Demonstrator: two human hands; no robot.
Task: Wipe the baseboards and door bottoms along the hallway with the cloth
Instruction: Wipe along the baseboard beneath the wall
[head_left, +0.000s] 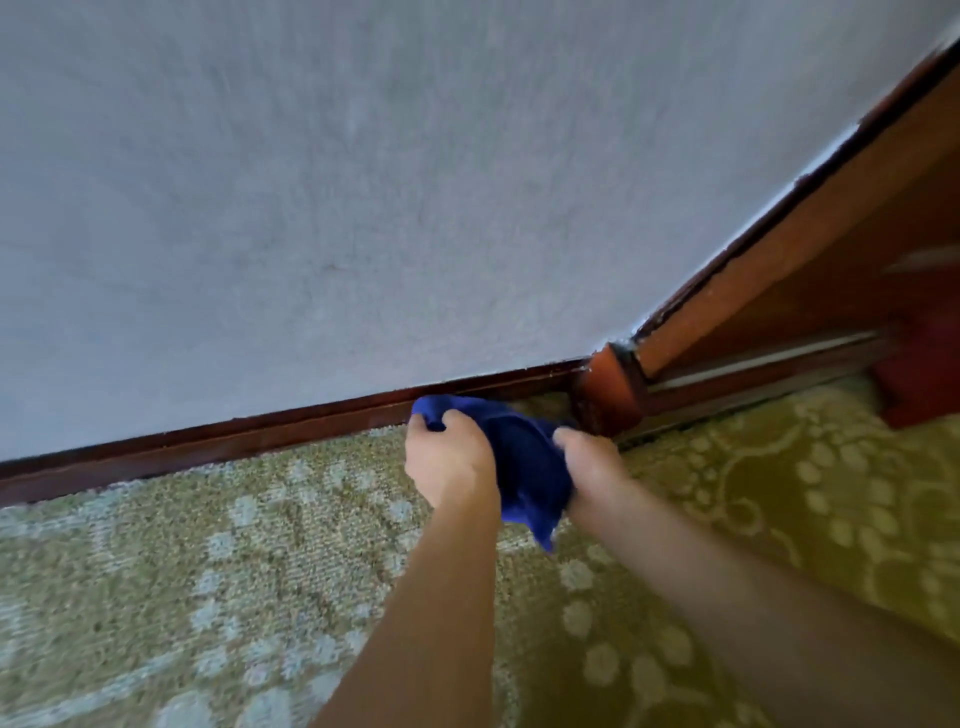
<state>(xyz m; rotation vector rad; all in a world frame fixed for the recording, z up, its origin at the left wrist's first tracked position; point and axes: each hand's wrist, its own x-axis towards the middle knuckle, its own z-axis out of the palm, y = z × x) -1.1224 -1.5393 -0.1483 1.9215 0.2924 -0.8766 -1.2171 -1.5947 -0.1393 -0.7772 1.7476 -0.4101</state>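
Note:
A dark blue cloth (524, 457) is bunched between both hands, just in front of the reddish-brown baseboard (234, 441) that runs along the foot of the pale wall. My left hand (449, 457) grips the cloth's left end, fingers curled round it. My right hand (589, 462) grips its right side, and a corner of the cloth hangs below. The cloth's upper edge lies at the baseboard, close to the wooden door frame (610, 395). The door bottom (769, 364) is to the right.
A white textured wall (363, 182) fills the upper view. Green patterned carpet (208, 571) covers the floor. The door frame's post (779, 228) rises diagonally at the right, with a metal threshold strip (753, 369) at its foot.

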